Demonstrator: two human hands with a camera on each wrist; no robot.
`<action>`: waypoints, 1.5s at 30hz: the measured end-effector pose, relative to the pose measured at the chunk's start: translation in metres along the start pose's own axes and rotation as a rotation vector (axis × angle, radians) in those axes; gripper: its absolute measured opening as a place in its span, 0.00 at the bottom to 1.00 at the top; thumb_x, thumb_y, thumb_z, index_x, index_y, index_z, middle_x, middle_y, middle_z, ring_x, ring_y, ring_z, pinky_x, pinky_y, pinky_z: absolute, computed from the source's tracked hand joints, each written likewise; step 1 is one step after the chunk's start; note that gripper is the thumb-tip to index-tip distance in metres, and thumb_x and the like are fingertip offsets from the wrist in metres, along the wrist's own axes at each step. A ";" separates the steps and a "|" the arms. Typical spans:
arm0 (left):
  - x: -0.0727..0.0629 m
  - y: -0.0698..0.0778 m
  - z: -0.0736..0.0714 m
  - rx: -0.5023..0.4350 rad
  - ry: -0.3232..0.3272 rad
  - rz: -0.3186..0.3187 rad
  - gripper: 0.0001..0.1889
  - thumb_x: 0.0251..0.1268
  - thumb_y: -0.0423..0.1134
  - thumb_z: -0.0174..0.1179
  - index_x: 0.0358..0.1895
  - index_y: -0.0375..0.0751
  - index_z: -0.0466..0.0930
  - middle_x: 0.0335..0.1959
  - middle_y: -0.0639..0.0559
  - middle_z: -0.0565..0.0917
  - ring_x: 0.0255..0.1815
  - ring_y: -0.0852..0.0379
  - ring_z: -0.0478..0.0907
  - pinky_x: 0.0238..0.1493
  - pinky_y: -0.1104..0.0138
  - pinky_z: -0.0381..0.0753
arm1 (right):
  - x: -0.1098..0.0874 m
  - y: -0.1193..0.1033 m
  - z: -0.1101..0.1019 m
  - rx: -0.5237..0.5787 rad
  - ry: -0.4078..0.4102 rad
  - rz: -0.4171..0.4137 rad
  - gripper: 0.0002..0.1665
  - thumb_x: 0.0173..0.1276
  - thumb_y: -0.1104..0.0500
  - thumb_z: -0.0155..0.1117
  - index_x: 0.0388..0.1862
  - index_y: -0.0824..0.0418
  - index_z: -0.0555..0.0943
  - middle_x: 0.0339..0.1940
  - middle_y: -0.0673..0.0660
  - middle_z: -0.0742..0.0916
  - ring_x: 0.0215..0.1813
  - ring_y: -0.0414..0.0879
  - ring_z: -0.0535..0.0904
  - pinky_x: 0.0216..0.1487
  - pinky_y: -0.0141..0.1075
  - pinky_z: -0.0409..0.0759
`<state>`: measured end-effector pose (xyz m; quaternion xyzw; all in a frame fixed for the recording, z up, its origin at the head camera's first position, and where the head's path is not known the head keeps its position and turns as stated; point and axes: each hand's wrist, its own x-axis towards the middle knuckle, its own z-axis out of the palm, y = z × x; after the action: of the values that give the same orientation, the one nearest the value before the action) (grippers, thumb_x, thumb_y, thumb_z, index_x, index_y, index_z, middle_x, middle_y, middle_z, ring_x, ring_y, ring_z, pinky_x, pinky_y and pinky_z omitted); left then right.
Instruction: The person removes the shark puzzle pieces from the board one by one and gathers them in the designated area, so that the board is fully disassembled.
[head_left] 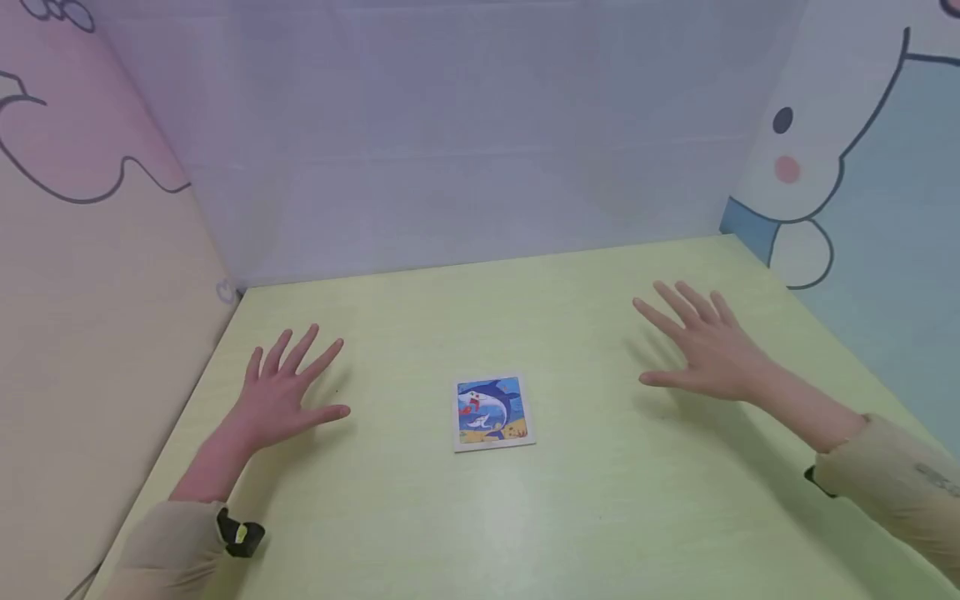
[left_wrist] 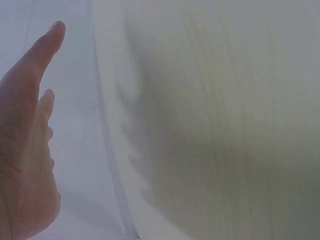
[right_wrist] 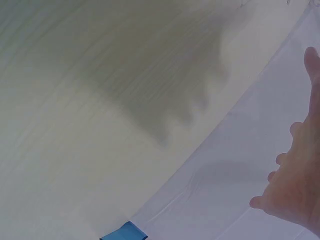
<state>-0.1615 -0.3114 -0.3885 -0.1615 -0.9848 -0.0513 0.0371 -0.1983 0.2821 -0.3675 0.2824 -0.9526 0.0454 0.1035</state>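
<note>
A small square picture puzzle (head_left: 491,412) with a white border lies flat on the table, showing a cartoon shark over blue water and sand. To its left, my left hand (head_left: 279,400) is held over the table with the fingers spread and nothing in it. On the other side, my right hand (head_left: 708,354) hovers with fingers fanned out, also holding nothing. Both hands are apart from the puzzle. In the wrist views the left hand (left_wrist: 30,135) and the right hand (right_wrist: 300,165) appear at the outer edges, with their shadows falling on the table.
The pale yellow table (head_left: 405,517) meets a plain whitish back wall (head_left: 465,133). Side panels with cartoon drawings stand at the left (head_left: 90,333) and right (head_left: 885,250). A dark strap with a small device (head_left: 240,533) shows at the left sleeve.
</note>
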 end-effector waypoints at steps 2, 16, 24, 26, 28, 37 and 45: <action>0.000 0.004 0.001 -0.027 -0.017 -0.010 0.49 0.57 0.71 0.59 0.79 0.65 0.46 0.83 0.46 0.42 0.80 0.31 0.38 0.70 0.29 0.38 | 0.002 -0.003 0.001 0.001 0.013 -0.002 0.60 0.56 0.29 0.67 0.81 0.46 0.53 0.82 0.62 0.53 0.80 0.68 0.48 0.70 0.72 0.47; 0.006 0.042 0.015 -0.148 0.012 0.022 0.51 0.56 0.66 0.64 0.80 0.63 0.46 0.81 0.42 0.48 0.77 0.31 0.51 0.63 0.30 0.58 | 0.022 -0.031 0.012 0.108 0.048 -0.014 0.57 0.58 0.35 0.69 0.80 0.51 0.54 0.79 0.66 0.59 0.77 0.69 0.54 0.70 0.67 0.53; 0.011 0.065 0.022 -0.277 -0.005 0.014 0.50 0.56 0.64 0.66 0.80 0.60 0.48 0.81 0.43 0.52 0.73 0.31 0.56 0.61 0.32 0.63 | 0.033 -0.053 0.019 0.163 0.023 -0.027 0.57 0.60 0.36 0.68 0.80 0.52 0.53 0.79 0.65 0.59 0.78 0.67 0.55 0.72 0.66 0.54; 0.012 0.069 0.025 -0.309 -0.011 0.004 0.51 0.56 0.64 0.66 0.80 0.60 0.49 0.81 0.44 0.52 0.73 0.32 0.56 0.63 0.33 0.64 | 0.035 -0.058 0.021 0.162 0.013 -0.034 0.57 0.60 0.36 0.68 0.80 0.52 0.53 0.80 0.64 0.59 0.78 0.66 0.55 0.72 0.65 0.55; 0.013 0.074 0.028 -0.351 -0.021 -0.005 0.51 0.55 0.64 0.66 0.80 0.60 0.49 0.81 0.45 0.52 0.74 0.33 0.57 0.64 0.35 0.65 | 0.038 -0.062 0.023 0.161 0.005 -0.041 0.57 0.60 0.36 0.68 0.80 0.53 0.53 0.80 0.64 0.59 0.78 0.65 0.56 0.72 0.64 0.56; 0.020 0.097 0.036 -0.513 -0.073 -0.031 0.50 0.56 0.61 0.68 0.79 0.54 0.52 0.79 0.42 0.56 0.69 0.38 0.68 0.62 0.44 0.74 | 0.044 -0.079 0.032 0.181 -0.012 -0.078 0.58 0.60 0.33 0.66 0.81 0.52 0.53 0.80 0.63 0.60 0.78 0.62 0.57 0.73 0.62 0.59; 0.028 0.116 0.042 -0.589 -0.130 -0.077 0.50 0.54 0.57 0.71 0.78 0.50 0.54 0.75 0.46 0.63 0.55 0.49 0.77 0.51 0.59 0.81 | 0.047 -0.088 0.035 0.212 -0.034 -0.098 0.57 0.60 0.33 0.65 0.81 0.53 0.53 0.80 0.61 0.60 0.78 0.61 0.58 0.73 0.61 0.60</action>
<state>-0.1532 -0.1888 -0.4175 -0.1308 -0.9332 -0.3258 -0.0762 -0.1942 0.1784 -0.3891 0.3385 -0.9292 0.1362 0.0590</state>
